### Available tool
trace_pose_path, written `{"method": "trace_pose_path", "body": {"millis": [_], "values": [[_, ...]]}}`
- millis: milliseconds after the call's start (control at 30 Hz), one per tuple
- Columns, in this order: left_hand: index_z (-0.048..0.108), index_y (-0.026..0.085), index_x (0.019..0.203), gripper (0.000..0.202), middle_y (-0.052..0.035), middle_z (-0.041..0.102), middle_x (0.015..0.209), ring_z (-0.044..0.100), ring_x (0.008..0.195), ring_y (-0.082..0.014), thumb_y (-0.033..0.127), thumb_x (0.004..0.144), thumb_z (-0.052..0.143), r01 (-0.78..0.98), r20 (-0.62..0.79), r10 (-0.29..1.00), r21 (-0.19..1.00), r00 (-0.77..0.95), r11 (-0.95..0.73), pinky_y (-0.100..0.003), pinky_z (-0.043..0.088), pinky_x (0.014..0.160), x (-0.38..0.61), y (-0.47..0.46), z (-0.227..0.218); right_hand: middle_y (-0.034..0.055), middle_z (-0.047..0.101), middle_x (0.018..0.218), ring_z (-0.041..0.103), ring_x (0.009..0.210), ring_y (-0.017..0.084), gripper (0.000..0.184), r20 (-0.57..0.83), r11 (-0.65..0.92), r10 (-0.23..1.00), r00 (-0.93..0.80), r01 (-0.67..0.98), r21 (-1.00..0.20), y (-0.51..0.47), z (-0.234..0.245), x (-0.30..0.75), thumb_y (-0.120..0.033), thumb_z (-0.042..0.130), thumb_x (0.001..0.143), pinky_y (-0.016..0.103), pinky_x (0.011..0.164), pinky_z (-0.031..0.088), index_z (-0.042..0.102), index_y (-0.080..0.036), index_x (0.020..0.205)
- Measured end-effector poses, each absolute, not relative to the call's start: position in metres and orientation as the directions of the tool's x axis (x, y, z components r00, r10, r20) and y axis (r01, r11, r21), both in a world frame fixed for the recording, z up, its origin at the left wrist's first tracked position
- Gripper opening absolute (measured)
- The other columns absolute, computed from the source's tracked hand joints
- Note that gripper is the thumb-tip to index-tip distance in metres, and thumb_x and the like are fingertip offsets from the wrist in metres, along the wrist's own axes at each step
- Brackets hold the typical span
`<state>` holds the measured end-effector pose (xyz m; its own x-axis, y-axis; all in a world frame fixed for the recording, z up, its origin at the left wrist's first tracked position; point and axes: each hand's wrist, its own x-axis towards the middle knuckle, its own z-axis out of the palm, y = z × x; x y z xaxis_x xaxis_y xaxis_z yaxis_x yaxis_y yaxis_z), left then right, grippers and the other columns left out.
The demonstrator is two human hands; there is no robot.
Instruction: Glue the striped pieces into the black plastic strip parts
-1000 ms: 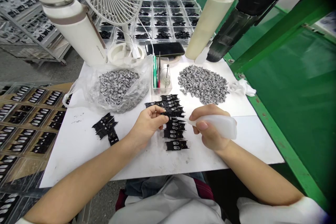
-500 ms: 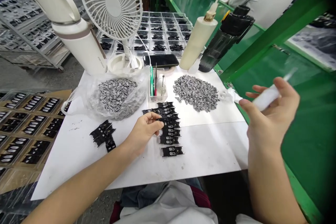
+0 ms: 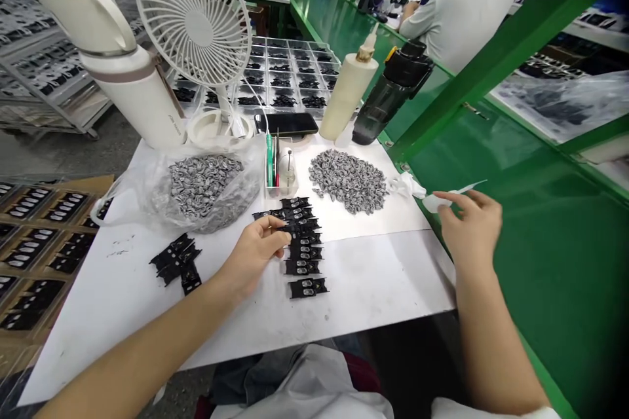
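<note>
My left hand (image 3: pixel 254 254) rests its fingertips on a black strip with silver inserts (image 3: pixel 287 226), pinching it at the top of a column of such strips (image 3: pixel 304 268). A separate cluster of black strips (image 3: pixel 175 262) lies to the left. My right hand (image 3: pixel 472 229) is raised at the table's right edge and holds a white squeeze bottle with a thin nozzle (image 3: pixel 433 203) in its fingers. A crumpled white cloth (image 3: pixel 407 186) lies just left of the bottle. Small grey-silver parts form a heap (image 3: pixel 348 182) on the white board, and more fill a clear plastic bag (image 3: pixel 204 186).
A clear holder with slim tools (image 3: pixel 278 173) stands behind the strips, before a black phone (image 3: pixel 285 124). Behind stand a white fan (image 3: pixel 192 13), a white flask (image 3: pixel 132 101), a cream bottle (image 3: pixel 347 88) and a black bottle (image 3: pixel 393 98). Trays sit behind and left; green bench at right; a co-worker (image 3: pixel 455 29) beyond.
My right hand has carried the squeeze bottle away from the strips, out to the right, then lower toward the cloth. My left hand stays on the strips. The view has tilted upward.
</note>
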<state>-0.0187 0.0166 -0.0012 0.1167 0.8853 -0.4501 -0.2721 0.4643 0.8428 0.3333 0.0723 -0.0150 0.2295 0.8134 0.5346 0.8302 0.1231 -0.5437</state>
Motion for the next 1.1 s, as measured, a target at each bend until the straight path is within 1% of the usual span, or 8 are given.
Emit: {"method": "trace_pose_path", "body": {"millis": [133,267,400,500,667,800,1000,1100], "values": [[0.048,0.017,0.076,0.016,0.0072,0.043,0.056,0.041,0.053,-0.0063,0.019,0.067,0.061,-0.301,-0.438,0.892,0.841,0.107,0.449,-0.022,0.035,0.055,-0.018,0.017,-0.002,0.0111,0.052,0.111,0.049,0.101,0.024,0.02,0.637,0.188,0.725,0.262,0.815,-0.549,0.056,0.007,0.276,-0.021,0.052,0.08,0.035,0.073,0.043,0.068,-0.024,0.091],[0.049,0.017,0.076,0.017,0.007,0.045,0.056,0.042,0.052,-0.006,0.019,0.065,0.062,-0.327,-0.426,0.899,0.84,0.099,0.434,-0.022,0.035,0.055,-0.018,0.017,-0.004,0.004,0.063,0.091,0.059,0.08,0.017,0.023,0.35,0.407,0.912,-0.214,0.579,-0.706,0.069,0.026,0.197,-0.024,0.055,0.079,0.03,0.067,0.048,0.062,-0.024,0.101],[0.05,0.017,0.076,0.018,0.0069,0.046,0.057,0.043,0.051,-0.0059,0.019,0.063,0.063,-0.345,-0.407,0.91,0.846,0.077,0.407,-0.021,0.035,0.055,-0.018,0.018,-0.006,0.0002,0.06,0.077,0.051,0.059,0.011,0.043,0.294,0.409,0.911,-0.29,0.532,-0.742,0.112,0.034,0.136,-0.031,0.059,0.076,0.025,0.055,0.042,0.053,-0.021,0.118],[0.05,0.017,0.074,0.017,0.0069,0.046,0.055,0.044,0.051,-0.0062,0.019,0.062,0.063,-0.348,-0.406,0.911,0.846,0.069,0.403,-0.022,0.035,0.055,-0.019,0.02,-0.006,-0.0041,0.047,0.054,0.039,0.048,0.008,0.028,0.245,0.392,0.91,-0.334,0.506,-0.768,0.135,0.037,0.112,-0.032,0.058,0.076,0.022,0.046,0.031,0.066,-0.017,0.098],[0.05,0.017,0.073,0.018,0.0071,0.047,0.055,0.043,0.049,-0.0059,0.018,0.061,0.063,-0.358,-0.428,0.901,0.831,0.076,0.425,-0.022,0.035,0.054,-0.019,0.021,-0.003,-0.005,0.042,0.049,0.033,0.046,0.006,0.023,0.38,0.454,0.89,-0.252,0.418,-0.787,0.136,0.037,0.104,-0.033,0.054,0.079,0.021,0.045,0.025,0.069,-0.015,0.084],[0.049,0.017,0.073,0.018,0.0073,0.046,0.053,0.043,0.049,-0.0058,0.018,0.061,0.063,-0.375,-0.438,0.895,0.818,0.084,0.436,-0.022,0.035,0.054,-0.019,0.021,-0.002,-0.0044,0.044,0.048,0.034,0.044,0.006,0.018,0.336,0.447,0.891,-0.306,0.451,-0.772,0.13,0.039,0.109,-0.031,0.057,0.077,0.022,0.044,0.026,0.068,-0.016,0.073],[0.05,0.018,0.074,0.019,0.007,0.045,0.054,0.043,0.05,-0.0062,0.018,0.061,0.064,-0.388,-0.459,0.884,0.801,0.09,0.456,-0.022,0.035,0.055,-0.02,0.021,-0.003,-0.0022,0.051,0.055,0.042,0.044,0.01,0.015,0.68,0.66,0.733,0.039,0.201,-0.724,0.096,0.055,0.124,-0.036,0.055,0.08,0.025,0.041,0.034,0.065,-0.025,0.081],[0.05,0.018,0.074,0.019,0.0067,0.046,0.056,0.043,0.051,-0.0062,0.018,0.061,0.064,-0.382,-0.456,0.885,0.804,0.097,0.456,-0.022,0.036,0.055,-0.02,0.022,-0.005,-0.0005,0.052,0.054,0.046,0.042,0.012,0.019,0.727,0.715,0.686,0.017,0.172,-0.678,0.072,0.048,0.134,-0.039,0.053,0.08,0.027,0.039,0.036,0.063,-0.024,0.075]]}}
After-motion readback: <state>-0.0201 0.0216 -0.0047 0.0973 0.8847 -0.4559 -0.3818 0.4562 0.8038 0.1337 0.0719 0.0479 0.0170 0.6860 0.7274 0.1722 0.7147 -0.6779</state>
